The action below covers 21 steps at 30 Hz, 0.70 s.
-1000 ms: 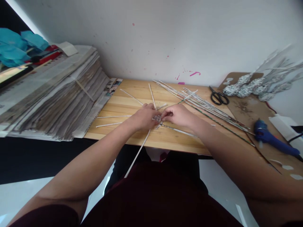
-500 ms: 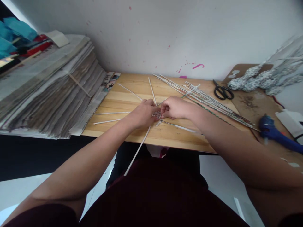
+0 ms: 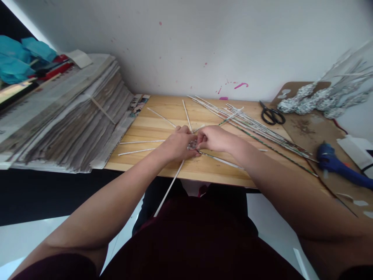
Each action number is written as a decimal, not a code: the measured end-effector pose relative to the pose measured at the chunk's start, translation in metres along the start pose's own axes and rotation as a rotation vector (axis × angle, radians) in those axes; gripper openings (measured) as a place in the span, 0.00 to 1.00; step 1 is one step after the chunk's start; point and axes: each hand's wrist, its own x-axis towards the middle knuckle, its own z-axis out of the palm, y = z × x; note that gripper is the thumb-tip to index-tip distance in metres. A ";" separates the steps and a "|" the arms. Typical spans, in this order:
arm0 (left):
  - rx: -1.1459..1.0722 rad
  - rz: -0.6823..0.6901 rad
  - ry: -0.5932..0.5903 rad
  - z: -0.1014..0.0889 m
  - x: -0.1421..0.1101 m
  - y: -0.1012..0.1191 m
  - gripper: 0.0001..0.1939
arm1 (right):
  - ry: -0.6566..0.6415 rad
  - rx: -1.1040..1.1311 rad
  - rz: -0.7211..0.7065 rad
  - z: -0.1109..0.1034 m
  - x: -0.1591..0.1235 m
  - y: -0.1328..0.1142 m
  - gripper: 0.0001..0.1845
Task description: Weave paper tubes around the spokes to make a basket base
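Note:
A small woven paper centre (image 3: 192,145) lies on the wooden table, with rolled newspaper sticks (image 3: 169,189) fanning out from it on several sides. My left hand (image 3: 180,143) grips the centre from the left, fingers along its far edge and thumb at its near edge. On the opposite side my right hand (image 3: 215,138) has its fingertips pinched together at the rim, apparently on a paper stick. The fingers cover most of that spot. A flattened white-and-dark stick (image 3: 223,161) comes out under my right wrist.
Loose paper sticks (image 3: 253,124) lie behind my right hand, near black scissors (image 3: 271,114). A blue glue gun (image 3: 335,161) and paper-wrapped bundles (image 3: 303,99) are at the right. A tall newspaper stack (image 3: 96,105) flanks the left side; a wall stands behind.
The camera view has shifted a little. My left thumb now lies along the near edge of the woven centre, of which more shows. My right hand stays pinched at its right rim.

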 end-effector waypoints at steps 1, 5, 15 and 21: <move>-0.002 -0.004 -0.005 0.000 0.000 0.000 0.24 | 0.016 0.011 -0.006 0.001 0.000 0.001 0.05; -0.008 -0.031 -0.026 -0.001 0.002 0.000 0.25 | -0.014 0.109 -0.031 0.001 0.000 0.007 0.05; -0.026 -0.014 -0.068 -0.004 0.005 -0.004 0.25 | 0.028 0.144 -0.029 0.007 -0.003 0.010 0.04; -0.034 0.008 -0.075 -0.004 0.005 -0.007 0.22 | 0.037 0.072 -0.064 0.011 -0.006 0.008 0.06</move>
